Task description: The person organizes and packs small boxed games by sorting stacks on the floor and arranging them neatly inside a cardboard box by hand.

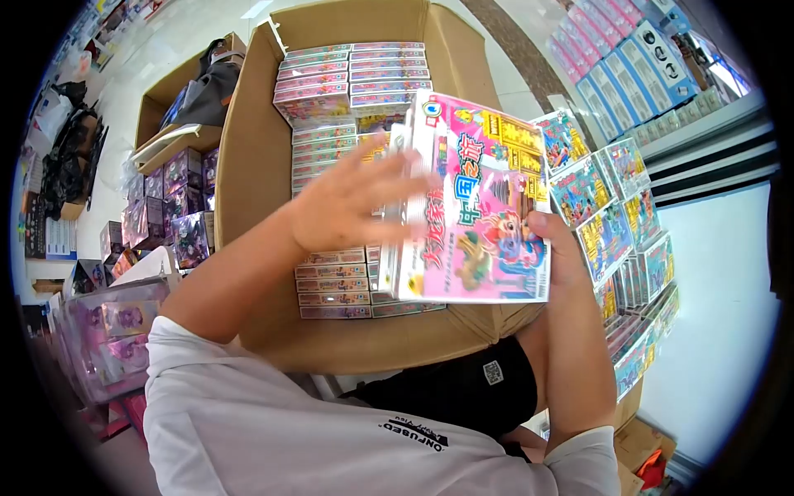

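Your right hand (567, 255) grips the pink box (488, 198) by its right edge, thumb laid over the printed front and the other fingers out of sight behind. Your left hand (351, 202) is at the box's other edge with its fingers spread wide (they are blurred, so you cannot tell whether they touch the cardboard). The pink box is tilted with its front facing up toward you, raised over the right part of the large carton (252, 178), and white edges show along its left side, though how many boxes are there is unclear. Below your left forearm and beyond it, thin boxes (332, 285) fill the carton in close rows, stacked higher at the far end. To the right of your right hand, just outside the carton, colourful boxes (608, 240) lie in an uneven pile beside a white surface (703, 281). Across on your left, purple boxes (192, 236) stand near a smaller carton (157, 103) with a dark bag (207, 99) in it.
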`<state>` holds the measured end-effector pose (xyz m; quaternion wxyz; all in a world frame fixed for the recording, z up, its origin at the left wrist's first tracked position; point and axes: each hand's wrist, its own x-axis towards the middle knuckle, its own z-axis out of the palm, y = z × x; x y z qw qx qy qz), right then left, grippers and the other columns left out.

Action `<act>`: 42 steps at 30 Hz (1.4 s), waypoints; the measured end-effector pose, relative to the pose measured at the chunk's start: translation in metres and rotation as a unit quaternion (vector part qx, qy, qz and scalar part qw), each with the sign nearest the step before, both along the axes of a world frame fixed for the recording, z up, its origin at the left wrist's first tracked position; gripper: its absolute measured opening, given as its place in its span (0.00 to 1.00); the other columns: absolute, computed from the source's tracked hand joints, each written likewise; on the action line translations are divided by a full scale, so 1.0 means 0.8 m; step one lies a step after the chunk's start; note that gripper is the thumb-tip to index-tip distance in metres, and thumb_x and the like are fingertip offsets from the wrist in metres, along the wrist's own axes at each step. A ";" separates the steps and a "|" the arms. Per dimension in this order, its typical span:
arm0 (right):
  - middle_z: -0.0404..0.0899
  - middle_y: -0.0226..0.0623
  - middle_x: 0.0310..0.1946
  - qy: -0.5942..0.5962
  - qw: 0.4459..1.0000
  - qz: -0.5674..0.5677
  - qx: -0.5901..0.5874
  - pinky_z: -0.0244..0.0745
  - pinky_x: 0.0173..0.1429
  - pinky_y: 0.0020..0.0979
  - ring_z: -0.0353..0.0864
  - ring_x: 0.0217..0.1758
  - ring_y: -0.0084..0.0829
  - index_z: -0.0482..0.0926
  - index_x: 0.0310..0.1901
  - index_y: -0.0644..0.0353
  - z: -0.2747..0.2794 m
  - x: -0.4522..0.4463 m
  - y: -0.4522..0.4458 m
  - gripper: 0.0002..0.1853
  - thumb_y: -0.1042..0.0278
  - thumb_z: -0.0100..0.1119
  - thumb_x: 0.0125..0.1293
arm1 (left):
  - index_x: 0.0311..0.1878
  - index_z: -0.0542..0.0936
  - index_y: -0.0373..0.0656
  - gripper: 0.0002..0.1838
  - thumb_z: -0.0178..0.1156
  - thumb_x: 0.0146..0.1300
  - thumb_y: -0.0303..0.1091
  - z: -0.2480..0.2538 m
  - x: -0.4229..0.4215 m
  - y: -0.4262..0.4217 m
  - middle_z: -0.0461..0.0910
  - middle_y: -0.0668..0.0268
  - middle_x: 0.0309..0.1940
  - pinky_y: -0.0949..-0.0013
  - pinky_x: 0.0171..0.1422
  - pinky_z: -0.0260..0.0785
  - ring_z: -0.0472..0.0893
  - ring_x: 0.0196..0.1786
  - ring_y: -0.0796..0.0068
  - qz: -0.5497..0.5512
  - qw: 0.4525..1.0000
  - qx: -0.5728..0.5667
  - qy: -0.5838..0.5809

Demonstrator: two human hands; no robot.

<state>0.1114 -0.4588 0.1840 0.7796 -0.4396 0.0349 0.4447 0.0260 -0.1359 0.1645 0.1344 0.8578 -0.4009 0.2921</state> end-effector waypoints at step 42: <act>0.54 0.60 0.79 -0.454 0.884 -0.078 -0.078 0.57 0.83 0.47 0.58 0.82 0.51 0.41 0.84 0.68 -0.090 0.009 0.112 0.65 0.63 0.77 0.52 | 0.69 0.74 0.45 0.42 0.75 0.57 0.58 -0.065 0.093 0.113 0.80 0.50 0.63 0.47 0.70 0.71 0.79 0.67 0.44 0.521 0.817 -0.062 0.241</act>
